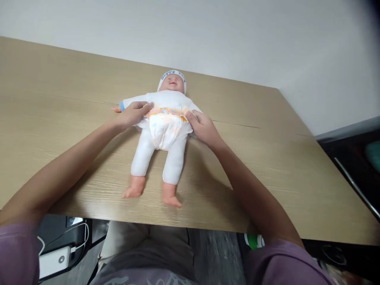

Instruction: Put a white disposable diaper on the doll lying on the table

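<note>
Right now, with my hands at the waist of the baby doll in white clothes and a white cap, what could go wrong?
Your left hand and right hand are at opposite sides of the white diaper with the orange waistband, so uneven pulling could leave it crooked. The baby doll in white clothes has its feet toward the near edge of the pale wooden table; a strong tug toward you might slide them over.

The desk point(74, 87) has a pale wood-grained top, marked by thin dark lines point(236, 124) running sideways on both sides of a white-clothed doll point(169, 97). The doll lies face up on it, head near the far edge, bare feet toward the near edge.
</note>
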